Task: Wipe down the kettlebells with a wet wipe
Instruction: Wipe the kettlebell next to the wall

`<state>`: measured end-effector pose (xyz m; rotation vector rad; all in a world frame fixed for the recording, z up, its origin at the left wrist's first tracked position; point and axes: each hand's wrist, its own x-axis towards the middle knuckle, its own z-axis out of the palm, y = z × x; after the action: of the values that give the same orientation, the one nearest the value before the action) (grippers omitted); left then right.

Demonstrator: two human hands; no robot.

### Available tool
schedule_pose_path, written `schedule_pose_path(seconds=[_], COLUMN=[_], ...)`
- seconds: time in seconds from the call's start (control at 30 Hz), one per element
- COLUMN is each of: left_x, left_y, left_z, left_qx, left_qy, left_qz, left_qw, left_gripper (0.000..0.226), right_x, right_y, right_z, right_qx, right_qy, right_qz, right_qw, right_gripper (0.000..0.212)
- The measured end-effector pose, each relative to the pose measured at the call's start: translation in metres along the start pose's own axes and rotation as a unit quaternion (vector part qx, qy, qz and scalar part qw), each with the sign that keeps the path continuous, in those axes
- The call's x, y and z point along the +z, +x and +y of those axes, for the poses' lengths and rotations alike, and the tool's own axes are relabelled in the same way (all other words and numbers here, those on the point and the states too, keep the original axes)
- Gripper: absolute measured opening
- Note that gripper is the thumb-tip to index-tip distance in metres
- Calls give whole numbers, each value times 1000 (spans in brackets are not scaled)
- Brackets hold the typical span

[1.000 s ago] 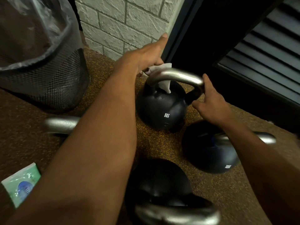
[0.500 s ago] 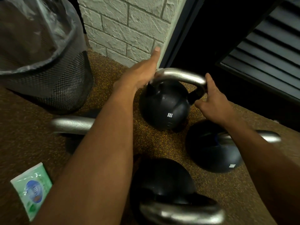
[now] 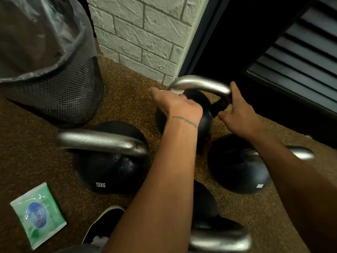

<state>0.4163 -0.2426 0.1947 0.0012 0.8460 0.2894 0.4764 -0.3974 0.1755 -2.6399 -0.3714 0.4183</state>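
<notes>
One kettlebell (image 3: 207,115) of four sits between our hands. Our left hand (image 3: 179,105) has slid from the top of the handle (image 3: 200,84) down to its left root, fingers curled round the wet wipe (image 3: 176,91), which shows white at its fingertips. Our right hand (image 3: 237,108) grips the handle's right leg, steadying it. We judge the handle nearly wiped, with the body next.

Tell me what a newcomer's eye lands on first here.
Both hands are on the far kettlebell by the brick corner: the left hand holds a white wipe against its steel handle, and the right hand grips the handle's other side. Three more stand nearer, among them the 12KG kettlebell at left. A green wipe packet lies at lower left, a mesh bin at upper left.
</notes>
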Motion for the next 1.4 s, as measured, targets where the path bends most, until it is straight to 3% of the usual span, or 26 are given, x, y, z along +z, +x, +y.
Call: schedule_pose_path(seconds=[0.17, 0.43, 0.6, 1.0, 1.1, 1.23, 1.3, 1.4], left_x=[-13, -24, -25, -18, -34, -34, -27, -29], left_y=[-1, -4, 4, 8, 5, 11, 12, 13], left_z=[2, -25, -30, -30, -35, -30, -27, -31], left_qx=[-69, -24, -22, -34, -29, -40, -37, -26], left_qy=[-118, -41, 48, 68, 76, 93, 99, 106], left_qz=[-72, -109, -168, -219, -224, -209, -214, -213], left_qw=[988, 993, 984, 973, 971, 973, 971, 971], left_gripper=[86, 91, 108, 129, 127, 127, 127, 126], right_x=[0, 1, 2, 3, -10, -37, -46, -46], right_y=[-1, -2, 0, -1, -3, 23, 50, 92], right_z=[-1, 1, 5, 2, 1, -12, -28, -51], right_qx=[-8, -13, -9, -4, 7, 26, 72, 83], right_qy=[0, -5, -1, -1, 35, 185, 229, 160], right_qz=[-6, -1, 3, -13, -48, -37, -42, -103], right_qw=[1000, 1000, 1000, 1000, 998, 982, 970, 978], right_gripper=[96, 94, 95, 93, 81, 43, 52, 79])
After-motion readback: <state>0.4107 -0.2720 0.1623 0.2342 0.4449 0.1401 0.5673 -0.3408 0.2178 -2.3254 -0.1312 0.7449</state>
